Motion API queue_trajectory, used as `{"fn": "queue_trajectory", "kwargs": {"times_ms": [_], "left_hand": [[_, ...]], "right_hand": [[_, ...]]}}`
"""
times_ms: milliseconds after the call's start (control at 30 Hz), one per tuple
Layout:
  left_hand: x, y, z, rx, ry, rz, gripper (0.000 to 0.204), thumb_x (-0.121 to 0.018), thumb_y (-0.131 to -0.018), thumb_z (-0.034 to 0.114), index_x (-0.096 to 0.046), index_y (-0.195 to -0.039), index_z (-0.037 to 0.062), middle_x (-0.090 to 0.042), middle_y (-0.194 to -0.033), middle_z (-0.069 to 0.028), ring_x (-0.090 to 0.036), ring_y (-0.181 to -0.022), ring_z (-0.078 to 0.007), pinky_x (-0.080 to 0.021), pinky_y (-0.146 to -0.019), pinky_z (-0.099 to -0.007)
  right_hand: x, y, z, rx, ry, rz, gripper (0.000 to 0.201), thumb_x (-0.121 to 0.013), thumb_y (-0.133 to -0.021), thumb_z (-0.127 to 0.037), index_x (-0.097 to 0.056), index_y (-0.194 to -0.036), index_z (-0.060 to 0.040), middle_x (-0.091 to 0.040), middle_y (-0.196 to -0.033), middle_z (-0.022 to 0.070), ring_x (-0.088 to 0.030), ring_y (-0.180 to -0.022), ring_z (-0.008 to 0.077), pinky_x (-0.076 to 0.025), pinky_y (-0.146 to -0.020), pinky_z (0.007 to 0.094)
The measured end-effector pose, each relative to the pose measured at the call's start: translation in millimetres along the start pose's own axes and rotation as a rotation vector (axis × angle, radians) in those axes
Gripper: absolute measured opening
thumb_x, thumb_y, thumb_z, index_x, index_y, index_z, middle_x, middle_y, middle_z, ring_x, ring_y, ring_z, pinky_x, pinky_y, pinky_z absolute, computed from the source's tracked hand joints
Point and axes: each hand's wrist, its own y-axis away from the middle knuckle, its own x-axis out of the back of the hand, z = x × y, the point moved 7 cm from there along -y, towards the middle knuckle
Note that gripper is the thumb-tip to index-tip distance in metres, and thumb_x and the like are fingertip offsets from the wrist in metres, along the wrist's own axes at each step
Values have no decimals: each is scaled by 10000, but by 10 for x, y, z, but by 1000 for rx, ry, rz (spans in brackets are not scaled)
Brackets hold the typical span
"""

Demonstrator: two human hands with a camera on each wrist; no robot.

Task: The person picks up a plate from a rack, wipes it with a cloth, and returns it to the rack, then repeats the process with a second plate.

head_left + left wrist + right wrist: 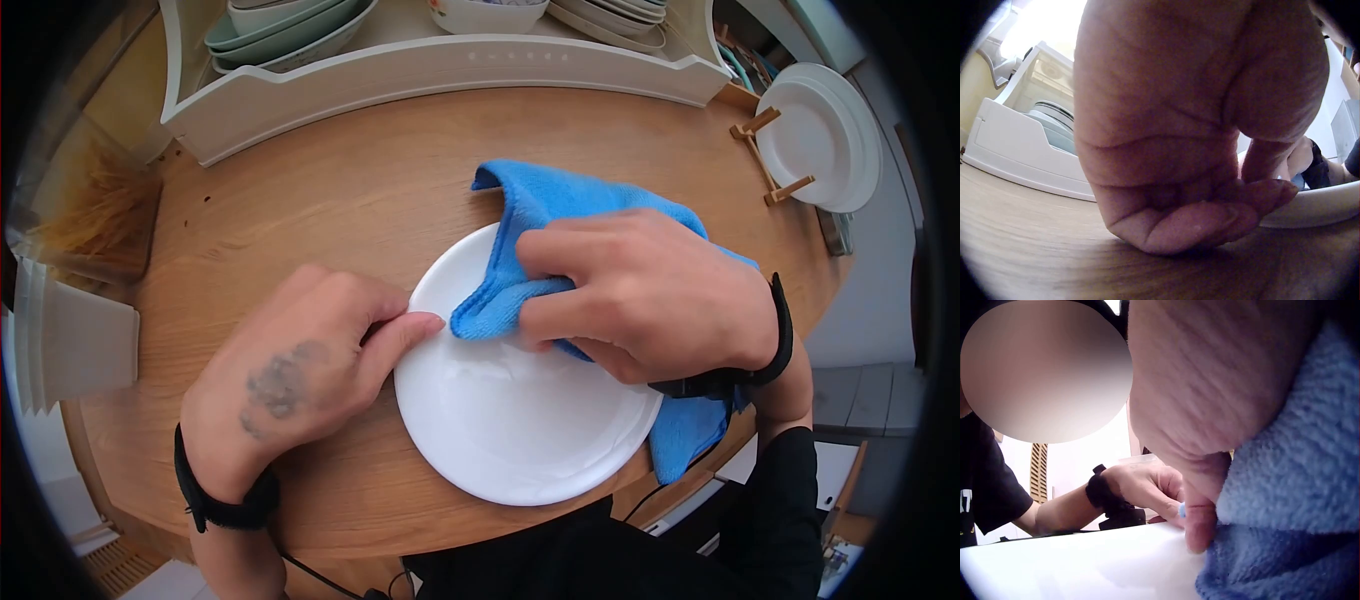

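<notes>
A round white plate (520, 430) lies on the wooden table near its front edge. At the plate's left rim my left hand (300, 360) pinches the edge, thumb on top and fingers curled beneath; the left wrist view shows those fingers (1197, 225) low against the table beside the plate (1316, 206). My right hand (650, 290) grips a blue cloth (560, 190), bunched under its fingers on the plate's upper right part. In the right wrist view the cloth (1291, 487) hangs beside the thumb (1200, 519), over the white surface. Part of the cloth drapes past the plate's right side.
A white rack (450, 65) with bowls and plates stands along the back. Plates (815, 130) stand in a wooden holder at the back right. On the left are a clear container (100, 220) of dry yellowish strands and stacked white containers (90, 340).
</notes>
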Motion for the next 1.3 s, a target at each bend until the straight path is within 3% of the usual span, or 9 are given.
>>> {"fn": "queue_trajectory", "kwargs": {"times_ms": [267,333,433,667,833,1067,1167,1233,1300], "left_hand": [[17,-12,5,34,-46,-24,367,-666,-975,273,-680,-776,-35,-565,-610,-183,-507,-528,-310,-418,-550,-398],[14,-12,9,35,-43,-26,373,-666,-976,276,-679,-770,-34,-566,-611,-184,-507,-527,-312,-417,-548,-400],[7,-15,17,33,-36,-24,386,-666,-977,284,-677,-760,-35,-566,-613,-187,-508,-527,-316,-416,-545,-402],[11,-5,14,5,-48,-10,405,-669,-977,310,-683,-775,-40,-560,-615,-193,-509,-533,-316,-420,-551,-395],[14,-15,13,41,-32,-42,402,-673,-974,313,-685,-781,-40,-554,-613,-189,-503,-533,-307,-419,-551,-390],[15,-15,23,87,-40,-67,377,-685,-966,299,-703,-808,-43,-572,-619,-188,-521,-531,-285,-428,-548,-380],[7,-10,15,35,-20,-19,368,-686,-966,296,-713,-824,-42,-582,-620,-185,-530,-531,-284,-436,-550,-378],[8,-6,13,34,-25,-18,366,-685,-967,294,-716,-828,-43,-585,-619,-183,-531,-529,-285,-438,-551,-377],[10,-6,16,33,-29,-17,364,-684,-968,293,-718,-832,-43,-588,-618,-181,-531,-527,-285,-441,-552,-376]], "right_hand": [[-57,-6,-41,35,-68,28,305,-733,-801,-49,-713,-1096,-128,-584,-859,66,-605,-713,278,-509,-652,373],[-102,16,-70,103,-3,-3,418,-725,-814,-79,-718,-1225,-155,-587,-870,57,-608,-715,248,-511,-646,358],[-86,24,-124,101,145,27,452,-714,-820,-109,-719,-1267,-176,-581,-873,50,-609,-721,231,-510,-641,362],[26,61,-103,-45,376,118,385,-705,-810,-106,-753,-1188,-161,-568,-850,50,-636,-755,225,-517,-644,364],[142,124,30,-243,489,50,333,-749,-747,-88,-777,-1078,-114,-589,-787,41,-649,-759,231,-523,-630,364],[74,51,22,-85,380,98,398,-774,-716,-80,-763,-1113,-100,-617,-804,46,-650,-755,230,-523,-609,363],[38,21,-6,-23,319,95,404,-778,-738,-86,-759,-1141,-106,-616,-804,46,-640,-744,227,-518,-600,361],[21,3,18,8,193,95,208,-674,-837,-124,-735,-1016,-37,-648,-811,110,-693,-784,294,-556,-623,403],[11,1,50,10,153,97,229,-674,-847,-122,-741,-1054,-51,-646,-814,109,-693,-778,294,-552,-617,400]]}}
